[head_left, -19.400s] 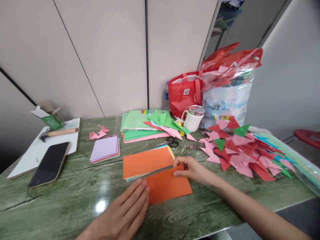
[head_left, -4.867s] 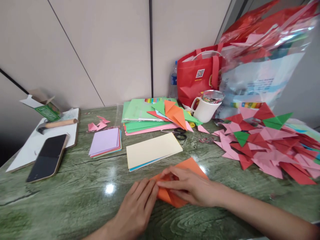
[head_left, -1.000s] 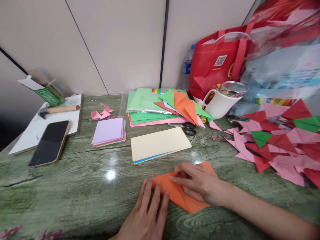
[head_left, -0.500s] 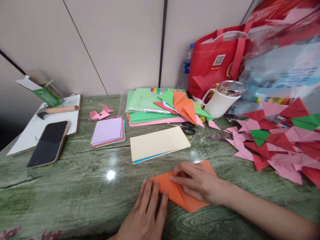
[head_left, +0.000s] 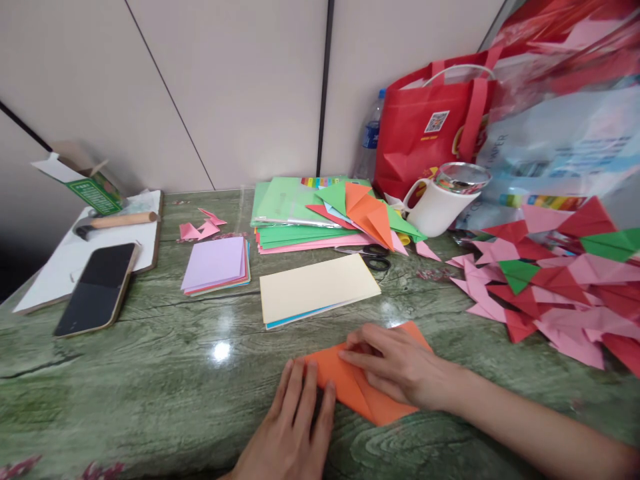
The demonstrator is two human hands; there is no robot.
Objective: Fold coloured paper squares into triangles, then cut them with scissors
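A folded orange sheet of paper [head_left: 353,387] lies on the green wood-grain table at the lower middle, a crease running across it. Over its left tip my left hand [head_left: 295,420] rests with fingers stretched out and a little apart. My right hand [head_left: 400,363] lies on the paper's upper right part, fingers curled together and pressing on a folded edge; its thumb is mostly hidden. Just beyond the hands is a stack of cream and blue paper strips [head_left: 320,288]. A pile of purple and other coloured square sheets [head_left: 215,263] sits farther left.
Folded pink, red and green paper pieces [head_left: 555,287] heap up at right. Behind stand a white mug [head_left: 443,203], a red bag [head_left: 415,133] and a bottle [head_left: 371,133]. Black-handled scissors [head_left: 375,257] lie by green paper packs [head_left: 295,203]. At left are a phone [head_left: 97,290] and hammer [head_left: 117,220].
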